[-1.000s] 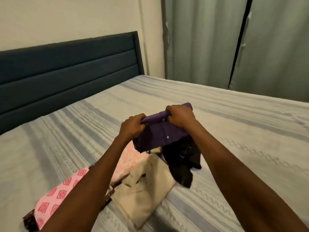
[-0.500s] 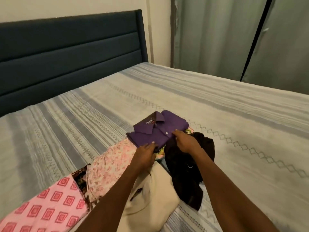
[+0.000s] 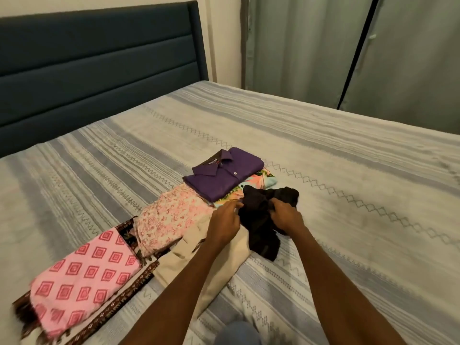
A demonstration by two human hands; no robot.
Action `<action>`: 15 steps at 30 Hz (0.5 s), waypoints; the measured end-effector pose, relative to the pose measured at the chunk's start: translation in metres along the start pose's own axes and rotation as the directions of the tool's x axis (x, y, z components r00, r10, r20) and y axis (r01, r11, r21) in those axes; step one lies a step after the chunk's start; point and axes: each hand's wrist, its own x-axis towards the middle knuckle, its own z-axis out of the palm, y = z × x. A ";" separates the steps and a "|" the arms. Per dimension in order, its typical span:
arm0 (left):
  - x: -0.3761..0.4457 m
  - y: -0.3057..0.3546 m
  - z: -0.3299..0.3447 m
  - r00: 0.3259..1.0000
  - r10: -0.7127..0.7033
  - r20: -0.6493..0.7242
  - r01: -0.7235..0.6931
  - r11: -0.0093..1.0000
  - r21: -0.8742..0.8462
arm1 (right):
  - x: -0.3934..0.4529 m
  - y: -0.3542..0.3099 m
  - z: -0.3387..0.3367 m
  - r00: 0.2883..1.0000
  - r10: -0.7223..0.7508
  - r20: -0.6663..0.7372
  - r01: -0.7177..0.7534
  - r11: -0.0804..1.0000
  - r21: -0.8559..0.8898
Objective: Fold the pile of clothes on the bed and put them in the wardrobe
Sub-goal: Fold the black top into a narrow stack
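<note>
Purple shirt (image 3: 225, 176) is down now, folded on the floral piece (image 3: 261, 181), out of my hands. Right hand (image 3: 286, 216) bunches the crumpled black garment (image 3: 261, 220) on the bed (image 3: 348, 170); left hand (image 3: 224, 224) seems to pinch its edge, blurred. Next fold starts

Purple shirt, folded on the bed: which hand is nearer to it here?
Left. The left hand sits just below the purple shirt, fingertips near its front edge. The right hand is farther right, gripping the black garment.
</note>
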 end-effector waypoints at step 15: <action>-0.101 0.223 0.028 0.841 0.035 0.539 0.317 0.776 -0.545 | -0.241 0.107 -0.131 0.977 0.208 -0.046 -0.038 0.381 0.924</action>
